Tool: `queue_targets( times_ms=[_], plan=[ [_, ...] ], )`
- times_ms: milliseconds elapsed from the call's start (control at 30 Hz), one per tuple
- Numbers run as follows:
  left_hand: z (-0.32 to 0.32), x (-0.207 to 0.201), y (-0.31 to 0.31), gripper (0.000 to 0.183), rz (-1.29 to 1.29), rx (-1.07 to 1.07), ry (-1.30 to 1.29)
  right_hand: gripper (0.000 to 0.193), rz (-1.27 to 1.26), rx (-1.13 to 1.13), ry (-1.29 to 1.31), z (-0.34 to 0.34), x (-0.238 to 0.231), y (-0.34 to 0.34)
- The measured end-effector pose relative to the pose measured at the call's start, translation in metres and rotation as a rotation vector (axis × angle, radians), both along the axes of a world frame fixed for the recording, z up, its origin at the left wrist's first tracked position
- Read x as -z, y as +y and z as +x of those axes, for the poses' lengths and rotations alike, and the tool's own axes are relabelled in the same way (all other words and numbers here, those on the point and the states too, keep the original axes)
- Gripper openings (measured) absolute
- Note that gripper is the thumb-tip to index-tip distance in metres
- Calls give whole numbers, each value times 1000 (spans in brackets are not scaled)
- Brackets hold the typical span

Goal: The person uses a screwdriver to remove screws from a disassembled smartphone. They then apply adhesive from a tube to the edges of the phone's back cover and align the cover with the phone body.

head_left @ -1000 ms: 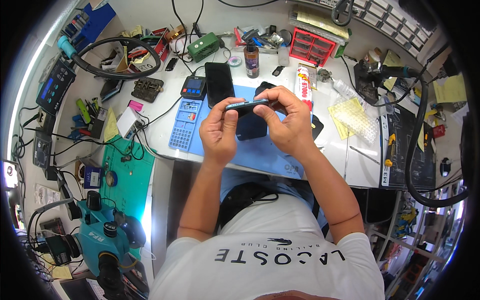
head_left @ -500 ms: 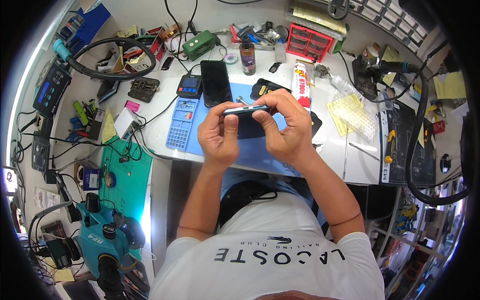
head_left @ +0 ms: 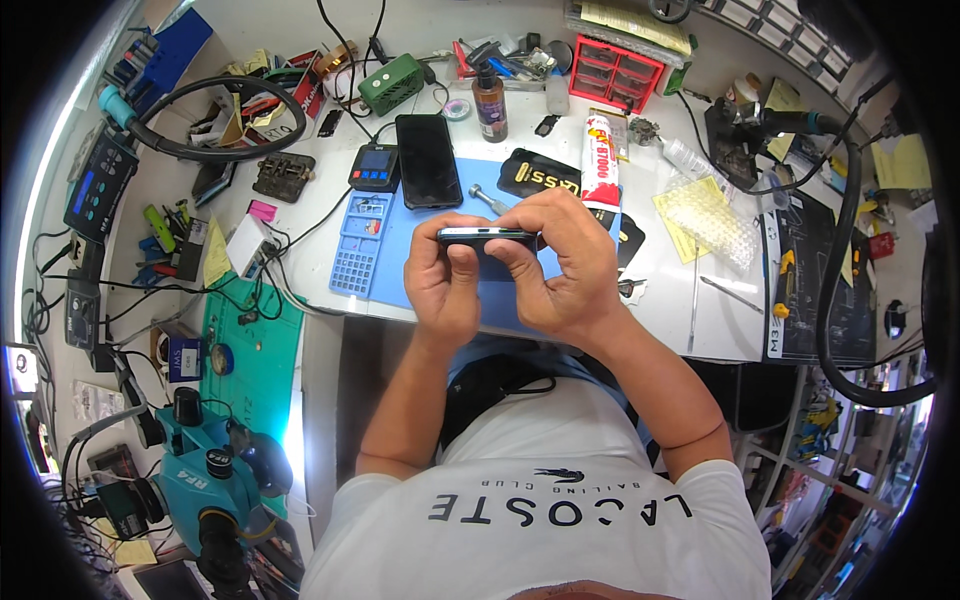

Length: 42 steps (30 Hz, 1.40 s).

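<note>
Both of my hands hold a smartphone (head_left: 487, 235) edge-up above the blue work mat (head_left: 385, 278). My left hand (head_left: 443, 283) grips its left end between thumb and fingers. Around the right end, my right hand (head_left: 568, 262) is closed, its thumb on the near side and fingers over the far side. The phone's narrow edge with its port slot faces up; its broad faces are mostly hidden. Just beyond the hands lies a metal screwdriver-like tool (head_left: 487, 199). Another phone (head_left: 428, 160), dark-screened, rests at the mat's far left beside a small black device with a screen (head_left: 377, 167).
A dark bottle (head_left: 490, 105), a white-and-red glue tube (head_left: 600, 160) and a red drawer box (head_left: 614, 75) stand or lie farther back. Tweezers (head_left: 732, 294) and bubble wrap (head_left: 708, 232) are at right. A teal microscope (head_left: 215, 470) stands at lower left; a hose (head_left: 822, 300) loops at right.
The held phone and both hands have come slightly nearer to me. More of the screwdriver-like tool and the black packet behind them now shows. The grip stays the same.
</note>
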<state>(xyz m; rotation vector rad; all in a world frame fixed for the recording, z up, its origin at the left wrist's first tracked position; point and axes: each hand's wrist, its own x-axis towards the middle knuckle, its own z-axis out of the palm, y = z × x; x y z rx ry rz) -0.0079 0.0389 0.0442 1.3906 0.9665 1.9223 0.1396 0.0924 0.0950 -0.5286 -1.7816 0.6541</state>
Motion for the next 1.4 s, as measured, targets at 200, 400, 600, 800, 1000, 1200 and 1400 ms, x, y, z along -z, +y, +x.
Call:
queue_targets(
  times_ms=[200,400,600,800,1000,1200,1400],
  plan=[
    [-1,-3,-3,30,-12,-22,57,20,40,-47,-84,6,-10,1],
    [-8,-22,-2,25,-305,86,132,19,-270,-4,-28,16,-11,7],
    [-13,-36,-7,30,-602,280,43,22,-777,-134,270,29,4,23],
    [-27,-41,-8,38,-626,176,-78,27,-879,-152,390,38,17,26],
    [-26,-34,4,38,-423,-58,-566,27,-950,-236,265,35,26,5],
    [13,-39,13,25,-249,-177,-726,30,-1069,-308,357,7,45,-26],
    [10,-36,12,25,-247,-114,-608,37,-1139,-387,358,9,48,-30]
  ],
)
